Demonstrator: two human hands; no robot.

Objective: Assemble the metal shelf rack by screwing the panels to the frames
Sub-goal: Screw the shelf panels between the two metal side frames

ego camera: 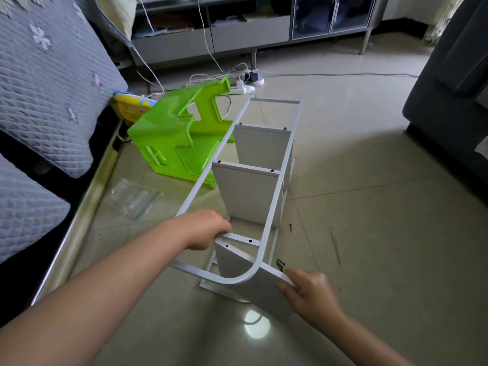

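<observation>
Nearest, the right hand point(307, 293) pinched the edge of a loose grey panel point(245, 265) angled inside the white frame point(266, 228). The left hand point(203, 229) curled round a frame crossbar. The panel was apparently being seated; next its holes needed aligning, then screws point(280, 264) from the tiled floor point(369, 207). Two panels stood fixed beyond, beside a green stool point(174, 136). A cabinet point(250, 30) backed the room.

- A home living room: a sofa point(47, 83) with a quilted grey flowered cover on the left.
- A low TV cabinet point(250, 30) with drawers and glass doors along the far wall.
- A glossy tiled floor point(369, 207), a power strip point(247, 87) with tangled chargers.
</observation>
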